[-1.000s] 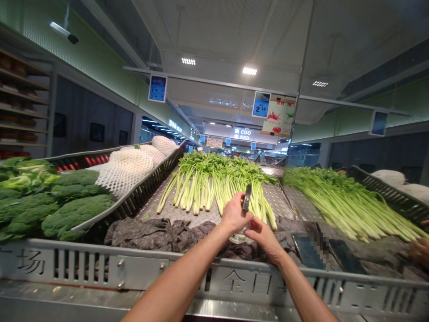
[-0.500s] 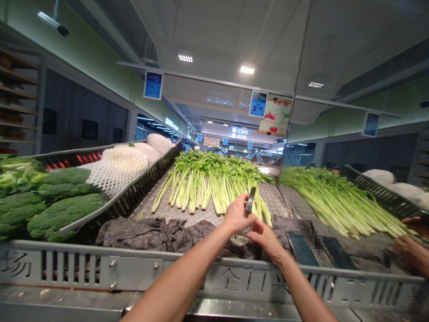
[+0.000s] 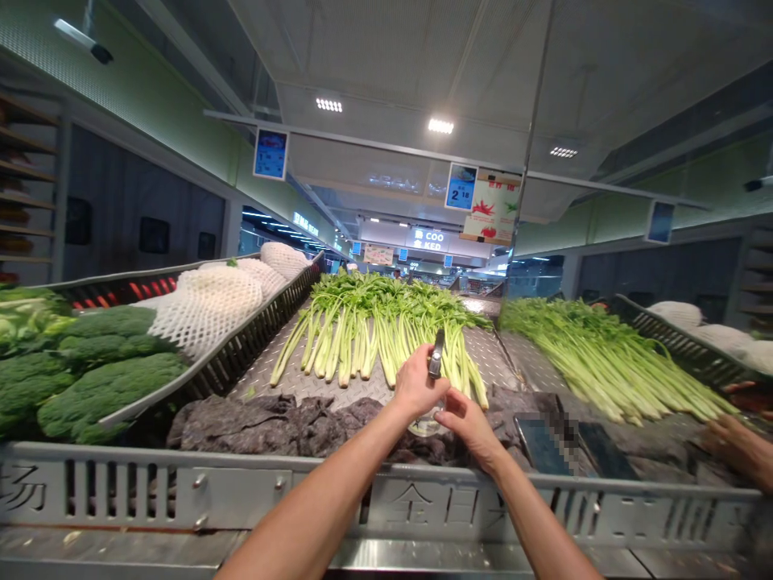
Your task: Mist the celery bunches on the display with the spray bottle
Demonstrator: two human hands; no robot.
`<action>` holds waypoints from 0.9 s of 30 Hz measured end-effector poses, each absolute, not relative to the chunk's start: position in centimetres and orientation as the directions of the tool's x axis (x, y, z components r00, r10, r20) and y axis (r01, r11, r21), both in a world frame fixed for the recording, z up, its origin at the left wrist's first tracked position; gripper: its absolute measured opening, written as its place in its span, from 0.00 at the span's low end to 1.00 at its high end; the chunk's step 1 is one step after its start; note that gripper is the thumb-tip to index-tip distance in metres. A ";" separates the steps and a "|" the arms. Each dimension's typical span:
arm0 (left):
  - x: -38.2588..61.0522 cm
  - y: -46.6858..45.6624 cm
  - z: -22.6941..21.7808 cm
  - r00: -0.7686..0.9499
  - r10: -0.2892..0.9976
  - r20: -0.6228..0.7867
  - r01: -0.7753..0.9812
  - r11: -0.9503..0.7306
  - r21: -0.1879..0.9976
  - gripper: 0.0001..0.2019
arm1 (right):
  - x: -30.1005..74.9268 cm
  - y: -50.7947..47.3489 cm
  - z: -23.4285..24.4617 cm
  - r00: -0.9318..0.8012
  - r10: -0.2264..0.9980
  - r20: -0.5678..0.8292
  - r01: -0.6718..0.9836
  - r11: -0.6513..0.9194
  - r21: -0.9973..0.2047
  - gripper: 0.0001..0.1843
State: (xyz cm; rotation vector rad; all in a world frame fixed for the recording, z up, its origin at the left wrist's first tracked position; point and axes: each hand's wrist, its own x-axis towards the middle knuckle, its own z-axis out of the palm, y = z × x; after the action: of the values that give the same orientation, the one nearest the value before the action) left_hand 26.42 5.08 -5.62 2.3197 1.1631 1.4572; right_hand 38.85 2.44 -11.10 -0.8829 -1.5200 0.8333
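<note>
My left hand [image 3: 418, 382] is wrapped round the neck of a spray bottle [image 3: 436, 356], whose black nozzle points up and away from me. The bottle's clear lower part [image 3: 426, 425] shows below that hand. My right hand [image 3: 469, 427] has its fingers bent against the bottle's right side; the fingertips are partly hidden. Just beyond both hands lies a row of celery [image 3: 378, 330], leaves to the back and pale stalk ends towards me. Crumpled dark grey cloth [image 3: 259, 425] lies below the hands, behind the front rail.
Broccoli [image 3: 112, 387] and white net-wrapped produce [image 3: 208, 302] fill the left side, beside a black crate wall [image 3: 271, 322]. A mirror on the right reflects the celery. A phone [image 3: 547, 445] leans by the cloth. The grey slotted rail [image 3: 326, 483] runs across the front.
Both hands have shifted slightly left with the spray bottle, and its nozzle stands a bit more upright. The view has turned a little. The celery lies as before.
</note>
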 end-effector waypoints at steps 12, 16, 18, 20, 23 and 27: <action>22.1 6.6 -5.9 0.053 0.682 0.729 0.591 -0.610 0.528 0.18 | 34.3 4.6 -11.0 -0.064 0.867 0.495 0.107 0.499 -0.860 0.29; 21.0 7.0 -6.5 0.014 0.690 0.724 0.618 -0.576 0.536 0.17 | 33.2 4.9 -11.3 -0.107 0.867 0.487 0.211 0.498 -0.841 0.31; 20.7 7.2 -6.9 0.007 0.699 0.715 0.626 -0.560 0.542 0.17 | 32.8 5.1 -11.5 -0.119 0.869 0.481 0.257 0.494 -0.830 0.31; 20.5 7.4 -7.2 0.002 0.708 0.707 0.634 -0.548 0.546 0.16 | 32.7 5.2 -11.6 -0.129 0.870 0.476 0.297 0.492 -0.818 0.31; 20.5 7.5 -7.5 -0.008 0.712 0.702 0.642 -0.534 0.549 0.17 | 32.7 5.3 -11.8 -0.130 0.874 0.468 0.346 0.483 -0.805 0.32; 20.7 7.7 -7.6 -0.015 0.715 0.699 0.656 -0.520 0.547 0.17 | 32.9 5.2 -12.0 -0.080 0.879 0.470 0.385 0.462 -0.799 0.33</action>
State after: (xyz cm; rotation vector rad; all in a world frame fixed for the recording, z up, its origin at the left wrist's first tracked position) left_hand 20.72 7.65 -7.61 2.1632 1.5091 1.5990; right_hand 32.92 5.24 -11.99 -1.1031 -1.6727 0.5954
